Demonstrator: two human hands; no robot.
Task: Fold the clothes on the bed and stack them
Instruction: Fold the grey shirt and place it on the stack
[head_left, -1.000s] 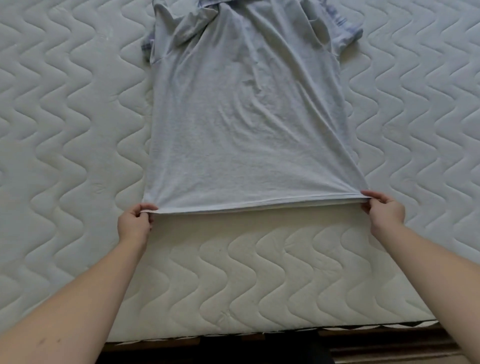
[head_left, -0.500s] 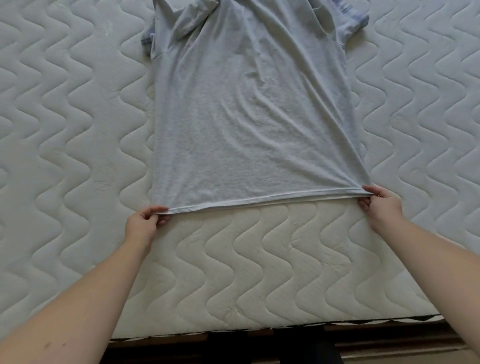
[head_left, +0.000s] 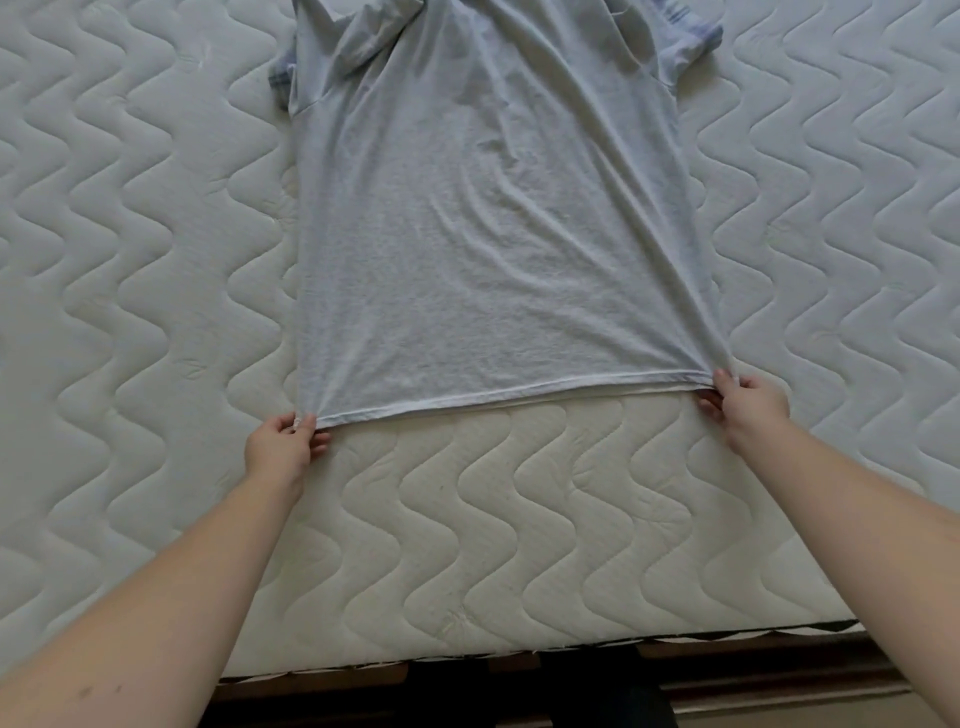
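**Shirt held taut by its hem, ready for the first fold**

A pale grey T-shirt (head_left: 493, 218) is spread lengthwise on the quilted mattress (head_left: 130, 260) of the bed, collar end away from the viewer and hem nearest. The left hem corner is pinched between thumb and fingers of the left hand (head_left: 283, 447); the right hem corner is pinched in the same way by the right hand (head_left: 748, 402). Nothing else is held by either hand.

The hem is stretched fairly straight, though the right corner sits a little further up the bed than the left. Diagonal creases are seen running from the right corner towards the middle, and the sleeves are bunched near the top edge.

For a clean fold, even tension should be kept on both corners, and the creases drawn out before the hem is carried up towards the shoulders. The sleeves would probably be better tucked in first, so that the finished stack sits level.
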